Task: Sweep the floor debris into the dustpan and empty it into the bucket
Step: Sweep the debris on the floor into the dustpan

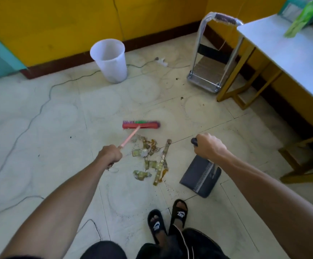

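A pile of crumpled wrappers and brownish scraps, the debris (152, 161), lies on the pale tiled floor just ahead of my feet. My left hand (110, 155) grips the pink handle of a broom whose red head (141, 124) rests on the floor beyond the debris. My right hand (207, 145) holds the black handle of a dark grey dustpan (198, 177), which stands on the floor to the right of the debris. A white plastic bucket (109, 59) stands upright by the yellow wall, far ahead.
A folding metal trolley (208, 71) leans near the right wall. A table (292, 58) with yellow legs fills the right side. A cable (39, 111) and a power strip (162, 61) lie on the floor. My sandalled feet (168, 219) are below the debris.
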`<state>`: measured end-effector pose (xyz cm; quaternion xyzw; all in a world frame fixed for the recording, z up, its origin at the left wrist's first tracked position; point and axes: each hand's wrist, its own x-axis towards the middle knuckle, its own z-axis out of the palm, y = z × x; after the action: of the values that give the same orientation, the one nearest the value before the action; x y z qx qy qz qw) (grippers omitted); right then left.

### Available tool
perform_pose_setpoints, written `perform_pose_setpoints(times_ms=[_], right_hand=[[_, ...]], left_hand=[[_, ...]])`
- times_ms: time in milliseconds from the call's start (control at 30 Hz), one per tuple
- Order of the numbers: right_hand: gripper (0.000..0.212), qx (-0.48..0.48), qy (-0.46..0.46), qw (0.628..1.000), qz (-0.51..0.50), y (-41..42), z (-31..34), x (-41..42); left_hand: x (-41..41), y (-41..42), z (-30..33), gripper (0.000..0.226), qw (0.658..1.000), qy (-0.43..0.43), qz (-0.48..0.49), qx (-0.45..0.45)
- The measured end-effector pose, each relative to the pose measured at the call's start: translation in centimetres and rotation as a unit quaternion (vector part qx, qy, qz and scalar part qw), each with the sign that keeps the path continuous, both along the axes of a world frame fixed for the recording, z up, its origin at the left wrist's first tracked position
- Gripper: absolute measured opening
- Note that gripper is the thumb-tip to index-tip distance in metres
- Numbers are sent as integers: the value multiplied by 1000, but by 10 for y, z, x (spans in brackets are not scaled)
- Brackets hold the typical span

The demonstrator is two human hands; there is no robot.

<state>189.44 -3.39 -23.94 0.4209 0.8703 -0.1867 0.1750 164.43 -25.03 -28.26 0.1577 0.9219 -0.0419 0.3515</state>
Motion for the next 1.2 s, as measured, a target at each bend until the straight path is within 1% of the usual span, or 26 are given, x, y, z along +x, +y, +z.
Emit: perform_pose_setpoints(times_ms=[67, 200, 367, 467, 567, 667, 733, 800, 867, 1000, 1100, 1200], right_hand=[[15, 1, 0, 1000, 4, -10, -9, 4], [16, -50, 11, 999, -5, -37, -32, 9], [21, -79, 23, 996, -43, -51, -62, -1], [31, -69, 74, 990, -93, -51, -77, -11], [29, -61, 116, 983, -130, -52, -86, -28], [31, -63, 132, 984, -104, -58, -90, -58], [32, -56, 125, 988, -72, -62, -91, -81], [27, -54, 122, 989, -61, -62, -89, -102], [23, -58, 133, 988, -52, -59, -86, -119], [39, -75, 154, 984, -39, -51, -80, -140], [25, -104, 146, 982, -65, -43, -77, -147], [23, -124, 148, 978, -74, -39, -72, -147]], left_hand=[[-3, -13, -7, 26, 999, -9, 41, 23], [-7, -30, -21, 30, 995, 0, 79, 57], [-22, -15, -44, 38, 991, 3, 119, 62], [-30, 0, -67, 39, 990, 9, 129, 61], [-27, 14, -88, 40, 991, 5, 121, 51], [-10, 24, -104, 36, 994, -24, 103, 34], [8, 26, -107, 37, 992, -64, 105, 26], [25, 25, -101, 39, 987, -114, 112, 29], [35, 24, -89, 43, 983, -138, 115, 22], [51, 23, -51, 51, 975, -188, 113, -26], [71, 21, -21, 62, 966, -236, 93, -55], [77, 24, -5, 65, 965, -245, 69, -69]])
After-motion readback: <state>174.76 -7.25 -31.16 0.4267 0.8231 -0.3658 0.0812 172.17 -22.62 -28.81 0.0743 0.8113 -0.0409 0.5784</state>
